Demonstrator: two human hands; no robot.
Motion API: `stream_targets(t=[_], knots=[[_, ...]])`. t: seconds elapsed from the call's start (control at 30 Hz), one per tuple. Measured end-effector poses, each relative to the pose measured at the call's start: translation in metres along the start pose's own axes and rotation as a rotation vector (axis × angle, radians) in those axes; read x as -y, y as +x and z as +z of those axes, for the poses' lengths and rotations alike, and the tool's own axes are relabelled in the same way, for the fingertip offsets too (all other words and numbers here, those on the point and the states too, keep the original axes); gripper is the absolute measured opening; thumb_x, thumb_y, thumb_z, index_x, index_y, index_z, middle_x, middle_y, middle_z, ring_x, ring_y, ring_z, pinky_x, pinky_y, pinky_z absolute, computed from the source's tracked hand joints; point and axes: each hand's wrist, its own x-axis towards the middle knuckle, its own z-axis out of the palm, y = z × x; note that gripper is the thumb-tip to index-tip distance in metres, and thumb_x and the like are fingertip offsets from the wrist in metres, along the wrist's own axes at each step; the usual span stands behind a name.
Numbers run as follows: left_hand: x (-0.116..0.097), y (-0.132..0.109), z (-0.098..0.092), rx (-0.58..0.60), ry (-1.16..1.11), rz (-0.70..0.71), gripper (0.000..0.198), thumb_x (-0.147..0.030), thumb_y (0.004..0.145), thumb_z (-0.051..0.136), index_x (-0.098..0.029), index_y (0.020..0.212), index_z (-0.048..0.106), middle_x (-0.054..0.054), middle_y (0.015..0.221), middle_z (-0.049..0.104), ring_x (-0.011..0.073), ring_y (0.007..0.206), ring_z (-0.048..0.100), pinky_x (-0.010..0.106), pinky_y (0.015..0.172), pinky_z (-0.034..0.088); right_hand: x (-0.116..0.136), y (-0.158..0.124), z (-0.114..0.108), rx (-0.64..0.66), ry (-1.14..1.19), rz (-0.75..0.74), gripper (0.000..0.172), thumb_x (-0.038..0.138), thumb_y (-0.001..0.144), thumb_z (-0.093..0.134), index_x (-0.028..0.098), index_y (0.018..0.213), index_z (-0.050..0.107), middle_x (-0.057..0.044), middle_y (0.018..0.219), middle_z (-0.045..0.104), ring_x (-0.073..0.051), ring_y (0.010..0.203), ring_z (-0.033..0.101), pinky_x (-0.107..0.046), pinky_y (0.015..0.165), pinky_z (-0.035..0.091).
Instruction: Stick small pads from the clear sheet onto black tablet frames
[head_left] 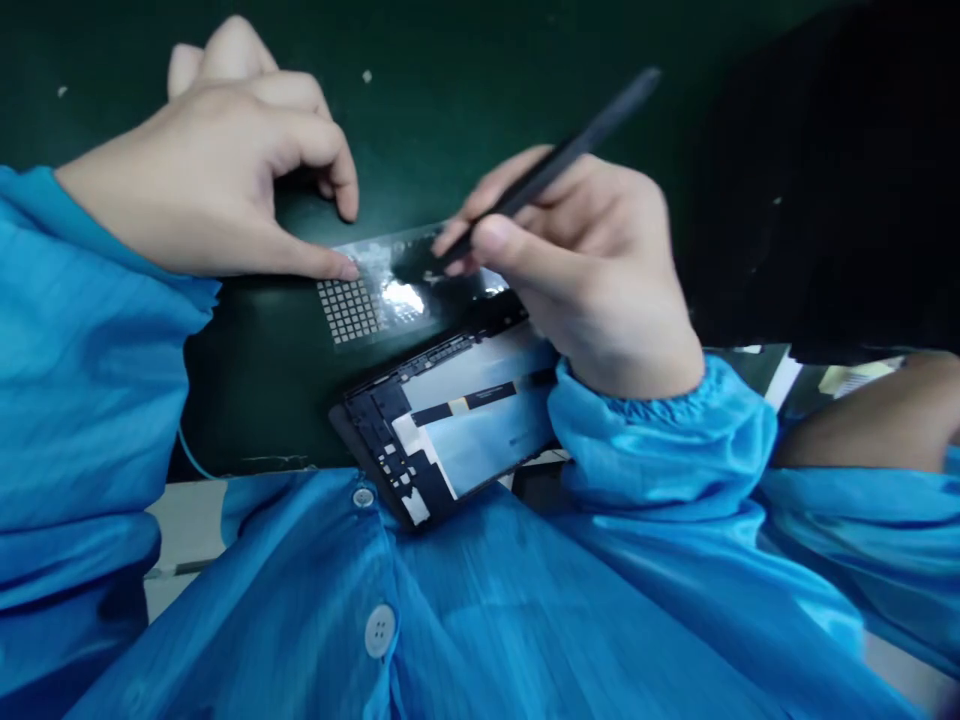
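Nearest the body, a phone (480, 440) is slanting over the table's (262, 400) near edge, white patches (415, 507) already sitting at one end. Beyond it, a clear sheet (405, 300) is carrying a block of small squares (351, 312), so plenty seem left. The left hand (232, 160) is arching, empty, its thumb resting on the sheet; the right hand (600, 270) is pinching a black pen-like tool (562, 158), whose tip I can't make out.

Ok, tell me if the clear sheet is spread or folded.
Spread: the clear sheet lies flat on the green tabletop, the left hand touching its gridded end. The right hand partly hides its other end.
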Motion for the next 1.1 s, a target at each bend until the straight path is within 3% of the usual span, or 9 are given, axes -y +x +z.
stream_targets(t=[0.13,0.23,0.3,0.4,0.53,0.67,0.83,0.97,1.1], knots=[[-0.056,-0.01,0.003,-0.07,0.087,-0.063,0.076,-0.083,0.095,0.047,-0.019,0.126,0.069,0.012,0.107,0.061,0.035,0.115,0.061,0.053,0.104,0.049,0.016,-0.081,-0.017,-0.484,0.078,-0.02,0.017,0.035,0.092,0.092,0.025,0.1,0.081,0.002,0.089,0.082,-0.011,0.072,0.071,-0.023,0.068,0.062],[-0.107,-0.031,0.023,0.071,0.265,-0.046,0.075,-0.081,0.096,0.037,-0.019,0.122,0.068,0.017,0.105,0.057,0.039,0.102,0.062,0.052,0.081,0.05,0.011,-0.147,-0.023,-0.787,0.101,0.086,0.014,0.032,0.09,0.091,0.023,0.093,0.081,0.0,0.083,0.079,-0.01,0.069,0.067,-0.02,0.061,0.056],[-0.128,-0.045,0.04,0.165,0.323,-0.019,0.073,-0.079,0.095,0.04,-0.018,0.126,0.066,0.02,0.111,0.058,0.0424,0.103,0.061,0.056,0.08,0.052,-0.002,-0.182,-0.023,-0.875,0.107,0.172,0.016,0.034,0.09,0.091,0.023,0.092,0.08,-0.001,0.084,0.079,-0.01,0.067,0.066,-0.019,0.059,0.054],[-0.135,-0.056,0.059,0.164,0.338,0.024,0.073,-0.077,0.093,0.044,-0.018,0.132,0.063,0.022,0.116,0.057,0.0448,0.107,0.059,0.061,0.088,0.055,-0.025,-0.21,-0.019,-0.912,0.036,0.127,0.018,0.035,0.094,0.089,0.025,0.102,0.077,-0.001,0.093,0.081,-0.01,0.071,0.071,-0.021,0.067,0.06],[-0.126,-0.056,0.063,0.114,0.263,0.023,0.065,-0.078,0.093,0.043,-0.025,0.125,0.063,0.017,0.107,0.051,0.0417,0.101,0.055,0.059,0.084,0.05,-0.041,-0.215,-0.011,-0.884,-0.086,-0.011,0.013,0.029,0.101,0.081,0.026,0.111,0.073,-0.001,0.102,0.081,-0.014,0.091,0.079,-0.025,0.079,0.066],[-0.125,-0.053,0.06,0.136,0.219,0.008,0.065,-0.083,0.088,0.054,-0.024,0.116,0.06,0.016,0.105,0.049,0.0394,0.096,0.051,0.054,0.081,0.046,-0.04,-0.213,-0.009,-0.857,-0.201,-0.007,0.008,0.026,0.106,0.073,0.027,0.112,0.068,-0.002,0.104,0.075,-0.016,0.1,0.078,-0.031,0.085,0.066],[-0.127,-0.053,0.062,0.121,0.254,0.031,0.066,-0.085,0.089,0.053,-0.022,0.11,0.055,0.014,0.102,0.047,0.0392,0.094,0.051,0.055,0.081,0.048,-0.04,-0.212,-0.007,-0.824,-0.264,-0.045,0.01,0.02,0.108,0.067,0.028,0.114,0.065,-0.003,0.105,0.071,-0.017,0.101,0.077,-0.036,0.09,0.067],[-0.123,-0.054,0.065,0.099,0.256,0.048,0.067,-0.087,0.091,0.051,-0.022,0.106,0.054,0.014,0.102,0.048,0.039,0.094,0.053,0.057,0.08,0.052,-0.033,-0.212,-0.004,-0.768,-0.522,-0.103,0.019,0.014,0.104,0.068,0.028,0.118,0.067,-0.004,0.105,0.073,-0.02,0.102,0.075,-0.039,0.088,0.064],[-0.118,-0.056,0.07,0.056,0.227,0.066,0.085,-0.093,0.093,0.039,-0.016,0.121,0.062,0.018,0.108,0.053,0.0417,0.102,0.055,0.063,0.087,0.055,-0.02,-0.22,-0.01,-0.922,-0.529,-0.11,0.017,0.012,0.101,0.064,0.025,0.101,0.074,-0.007,0.108,0.075,-0.025,0.107,0.075,-0.047,0.095,0.06]])
